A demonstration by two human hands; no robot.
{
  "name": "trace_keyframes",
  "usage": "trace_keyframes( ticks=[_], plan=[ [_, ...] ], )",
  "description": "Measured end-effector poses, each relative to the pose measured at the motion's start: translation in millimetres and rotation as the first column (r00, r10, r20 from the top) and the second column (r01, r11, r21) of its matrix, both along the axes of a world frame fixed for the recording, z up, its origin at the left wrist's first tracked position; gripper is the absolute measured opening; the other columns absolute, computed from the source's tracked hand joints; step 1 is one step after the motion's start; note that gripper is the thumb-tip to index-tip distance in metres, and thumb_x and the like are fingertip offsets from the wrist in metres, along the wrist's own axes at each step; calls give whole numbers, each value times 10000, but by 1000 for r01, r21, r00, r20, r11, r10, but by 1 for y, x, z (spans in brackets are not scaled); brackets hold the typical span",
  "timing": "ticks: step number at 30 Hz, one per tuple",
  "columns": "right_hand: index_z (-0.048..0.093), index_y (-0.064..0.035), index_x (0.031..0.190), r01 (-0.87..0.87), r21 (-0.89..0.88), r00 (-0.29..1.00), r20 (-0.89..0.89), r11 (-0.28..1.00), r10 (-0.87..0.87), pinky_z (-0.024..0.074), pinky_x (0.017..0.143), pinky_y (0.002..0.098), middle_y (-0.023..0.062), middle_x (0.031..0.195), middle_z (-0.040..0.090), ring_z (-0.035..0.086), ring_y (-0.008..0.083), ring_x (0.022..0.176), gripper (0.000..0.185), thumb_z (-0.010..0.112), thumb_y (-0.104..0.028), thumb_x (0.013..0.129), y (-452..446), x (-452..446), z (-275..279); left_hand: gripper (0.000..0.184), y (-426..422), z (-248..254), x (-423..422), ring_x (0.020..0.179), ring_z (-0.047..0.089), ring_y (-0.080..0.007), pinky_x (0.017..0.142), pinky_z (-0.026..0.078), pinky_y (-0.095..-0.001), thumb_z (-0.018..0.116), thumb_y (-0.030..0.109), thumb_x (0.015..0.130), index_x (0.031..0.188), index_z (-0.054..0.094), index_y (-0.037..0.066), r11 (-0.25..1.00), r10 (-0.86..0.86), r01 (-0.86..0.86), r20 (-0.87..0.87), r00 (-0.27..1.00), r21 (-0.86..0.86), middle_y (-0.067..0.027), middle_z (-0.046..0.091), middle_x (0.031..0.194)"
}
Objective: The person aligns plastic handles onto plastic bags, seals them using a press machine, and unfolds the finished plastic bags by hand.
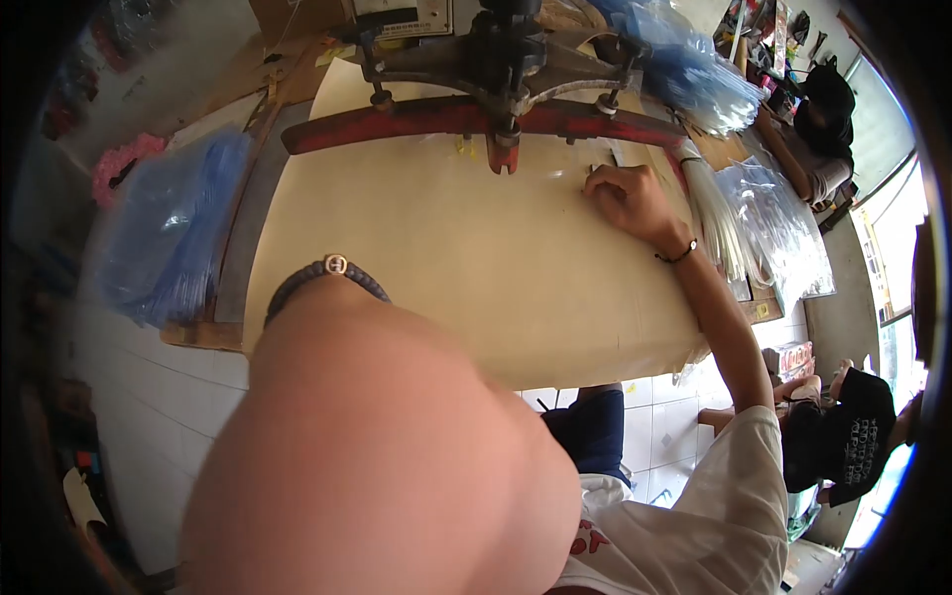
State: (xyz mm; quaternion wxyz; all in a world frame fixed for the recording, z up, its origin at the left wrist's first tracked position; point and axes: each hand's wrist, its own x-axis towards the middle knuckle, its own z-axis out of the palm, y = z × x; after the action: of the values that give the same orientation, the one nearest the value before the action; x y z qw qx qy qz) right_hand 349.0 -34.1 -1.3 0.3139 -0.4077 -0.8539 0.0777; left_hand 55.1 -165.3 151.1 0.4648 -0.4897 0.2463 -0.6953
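My right hand (633, 203) rests on the beige sheet-covered worktop (446, 248), right of the middle, fingers curled in. Whatever may be between its fingertips is too small or hidden to name. A dark cord bracelet (676, 252) is on that wrist. Just beyond the hand runs the long red bar (416, 123) of a dark metal machine (506, 64), which stands over the worktop. My left forearm (397, 446) fills the lower foreground, very close to the camera. It ends at a dark beaded bracelet (335, 265); the left hand itself is hidden behind the arm.
Blue clear plastic sheets (174, 228) lie at the left, with more plastic (704, 89) at the back right. Pale strips (709, 213) and clear bags (778, 233) line the right edge. A person in a black cap (828, 104) and another in a black shirt (848, 436) are at the right.
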Motion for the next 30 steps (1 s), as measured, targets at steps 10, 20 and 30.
trace_keyframes(
  ticks=[10, 20, 30],
  plan=[
    [726, -68, 895, 6, 28, 1000, -2, 1000, -6, 555, 647, 366, 88, 814, 736, 701, 269, 669, 123, 615, -49, 844, 1, 1, -3, 417, -22, -1, -22, 1142, 542, -241, 1055, 406, -409, 363, 413, 1076, 1033, 549, 42, 997, 72, -71, 31, 997, -30, -105, 644, 1092],
    [712, -70, 930, -40, 15, 998, 51, 999, 39, 562, 683, 371, 87, 833, 736, 706, 281, 704, 158, 591, -46, 832, -1, 4, 0, 396, -44, -3, -35, 1128, 557, -239, 1037, 422, -405, 379, 419, 1071, 1059, 552, 62, 994, 107, -107, 31, 994, -26, -96, 650, 1093],
    [726, -47, 890, -31, 50, 999, 10, 998, 30, 542, 627, 339, 86, 793, 731, 690, 240, 658, 159, 597, -2, 809, -2, 2, -1, 378, -46, -1, -42, 1114, 571, -237, 1019, 438, -401, 395, 425, 1066, 1085, 554, 82, 995, 89, -88, 11, 996, -40, -87, 656, 1094]
  ],
)
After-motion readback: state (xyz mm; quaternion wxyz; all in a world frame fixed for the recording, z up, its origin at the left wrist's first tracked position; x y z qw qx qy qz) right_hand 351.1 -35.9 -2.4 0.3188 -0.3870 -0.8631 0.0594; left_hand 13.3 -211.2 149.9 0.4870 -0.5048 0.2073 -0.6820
